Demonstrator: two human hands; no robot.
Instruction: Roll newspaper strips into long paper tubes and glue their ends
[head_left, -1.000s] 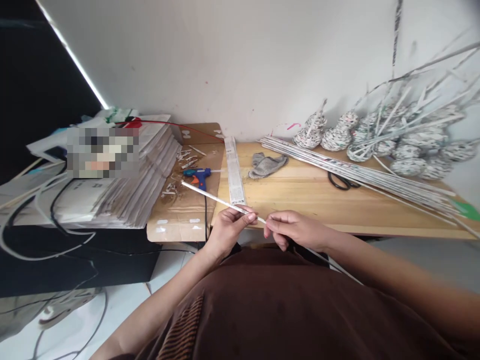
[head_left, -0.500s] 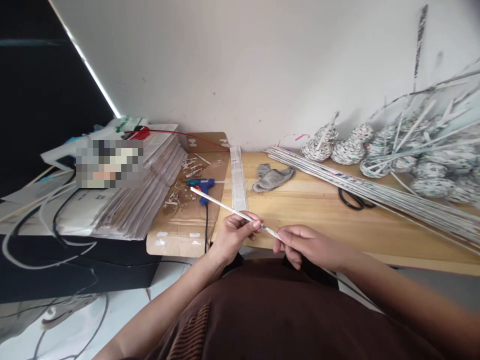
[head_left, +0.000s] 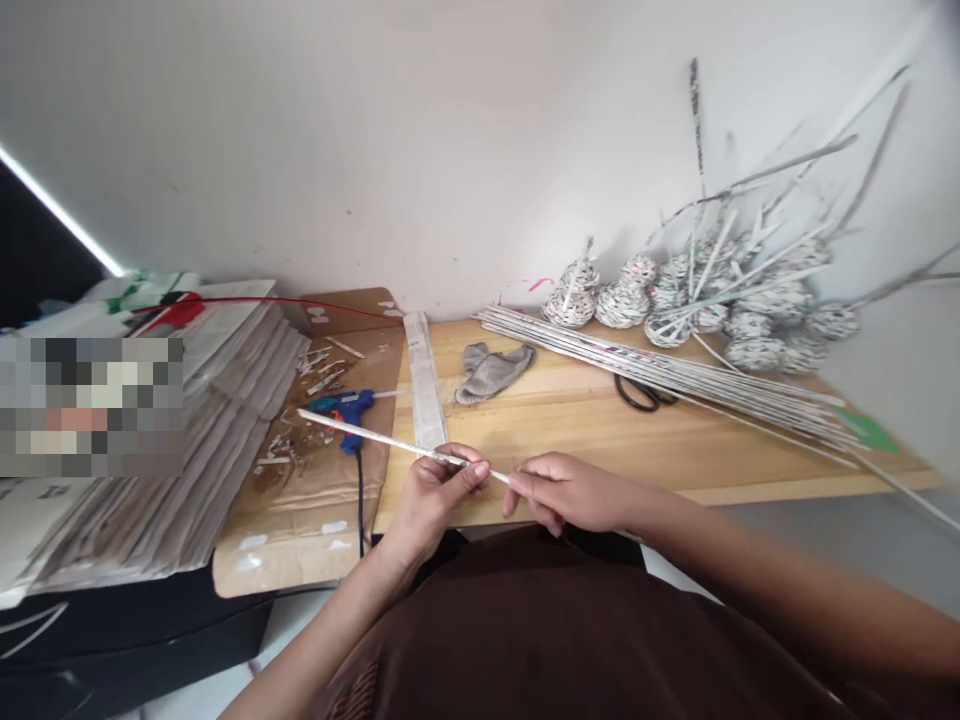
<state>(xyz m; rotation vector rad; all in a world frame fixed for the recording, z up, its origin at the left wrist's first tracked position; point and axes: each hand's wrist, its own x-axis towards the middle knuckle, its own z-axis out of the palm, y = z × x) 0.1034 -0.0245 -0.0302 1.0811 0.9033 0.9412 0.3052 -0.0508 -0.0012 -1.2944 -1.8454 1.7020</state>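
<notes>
A thin rolled newspaper tube (head_left: 375, 434) slants across in front of me, its far end up and to the left. My left hand (head_left: 442, 488) pinches it between thumb and fingers partway along. At the tube's lower right end, my right hand (head_left: 566, 492) closes thumb and fingers on it. The two hands are a short gap apart, just above the table's front edge. Behind the tube's left part lies a blue glue gun (head_left: 352, 412) on a sheet of cardboard (head_left: 300, 545).
Left stands a tall stack of paper (head_left: 217, 430). A folded paper strip (head_left: 425, 385) and grey cloth (head_left: 491, 372) lie on the wooden table (head_left: 525, 430). Right are a bundle of paper tubes (head_left: 660, 372), black-handled scissors (head_left: 637, 395) and several woven paper pieces (head_left: 622, 300).
The view has swung to the right, so the surroundings sit further left. Both hands still hold the tube, and the gap between them looks slightly smaller.
</notes>
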